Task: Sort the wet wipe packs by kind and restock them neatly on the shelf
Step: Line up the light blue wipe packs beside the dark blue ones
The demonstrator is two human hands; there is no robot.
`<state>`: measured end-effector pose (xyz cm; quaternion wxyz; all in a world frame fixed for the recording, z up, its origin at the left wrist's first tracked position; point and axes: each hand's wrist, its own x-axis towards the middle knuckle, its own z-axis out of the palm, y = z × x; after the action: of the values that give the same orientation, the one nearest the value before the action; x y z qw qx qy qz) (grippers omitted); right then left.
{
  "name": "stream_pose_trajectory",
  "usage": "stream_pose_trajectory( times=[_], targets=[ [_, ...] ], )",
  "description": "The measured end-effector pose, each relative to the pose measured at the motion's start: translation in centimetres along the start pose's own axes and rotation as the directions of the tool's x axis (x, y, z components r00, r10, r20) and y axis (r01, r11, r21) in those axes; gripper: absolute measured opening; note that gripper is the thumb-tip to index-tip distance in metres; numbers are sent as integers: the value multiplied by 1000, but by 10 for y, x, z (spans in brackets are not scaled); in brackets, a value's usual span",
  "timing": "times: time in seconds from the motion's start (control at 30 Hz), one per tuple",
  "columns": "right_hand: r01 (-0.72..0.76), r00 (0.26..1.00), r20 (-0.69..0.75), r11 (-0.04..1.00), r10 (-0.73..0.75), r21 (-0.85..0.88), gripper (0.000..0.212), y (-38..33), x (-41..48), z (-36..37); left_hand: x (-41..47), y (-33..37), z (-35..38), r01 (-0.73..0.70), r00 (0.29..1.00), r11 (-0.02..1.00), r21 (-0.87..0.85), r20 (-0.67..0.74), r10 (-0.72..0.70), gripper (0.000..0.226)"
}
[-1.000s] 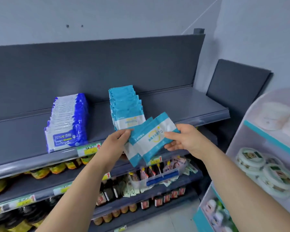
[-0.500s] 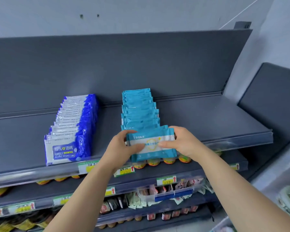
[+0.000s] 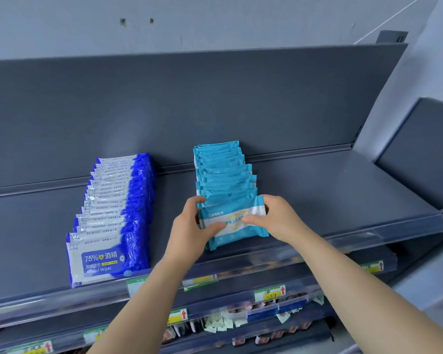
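Observation:
A row of several light blue wipe packs (image 3: 223,172) runs front to back in the middle of the top dark grey shelf (image 3: 330,200). At its front end, light blue and white packs (image 3: 234,226) stand on the shelf, held from both sides. My left hand (image 3: 189,231) grips their left edge, thumb across the front. My right hand (image 3: 276,218) grips the right edge, thumb on the front too. To the left stands a row of several dark blue alcohol wipe packs (image 3: 113,215), untouched.
The shelf has a clear plastic front lip (image 3: 368,238) with price tags below. Bare shelf lies right of the light blue row and left of the dark blue row. Lower shelves hold small sachets (image 3: 220,323) and other goods. A second grey unit (image 3: 420,154) stands at the right.
The packs, fanned in mid-air a second ago, were squared together and lowered onto the shelf at the front of the light blue row. Both hands moved forward with them.

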<state>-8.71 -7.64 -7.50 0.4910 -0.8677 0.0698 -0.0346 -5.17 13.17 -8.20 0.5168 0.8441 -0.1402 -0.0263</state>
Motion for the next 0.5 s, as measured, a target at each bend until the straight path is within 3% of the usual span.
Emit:
stream_pose_trajectory(
  times=[0.1,0.2,0.3,0.4,0.5],
  targets=[
    [17,1000,-14,1000,-17,-20,27,4,1,1,-1,-4,-3,-42,999,997,65,21,40,59],
    [17,999,42,989,-11,-146,52,8,-2,0,-6,-10,-7,-94,993,986,139,80,83,64],
    [52,995,88,982,-36,-181,60,6,-10,1,-12,-14,-10,-104,988,975,195,129,80,72],
    [60,998,26,971,-55,-232,64,4,-13,3,-18,-18,-8,-79,991,979,189,119,57,74],
    [62,993,-72,947,-89,-316,90,6,-14,5,-22,-18,-5,-53,992,979,198,125,29,72]
  ],
)
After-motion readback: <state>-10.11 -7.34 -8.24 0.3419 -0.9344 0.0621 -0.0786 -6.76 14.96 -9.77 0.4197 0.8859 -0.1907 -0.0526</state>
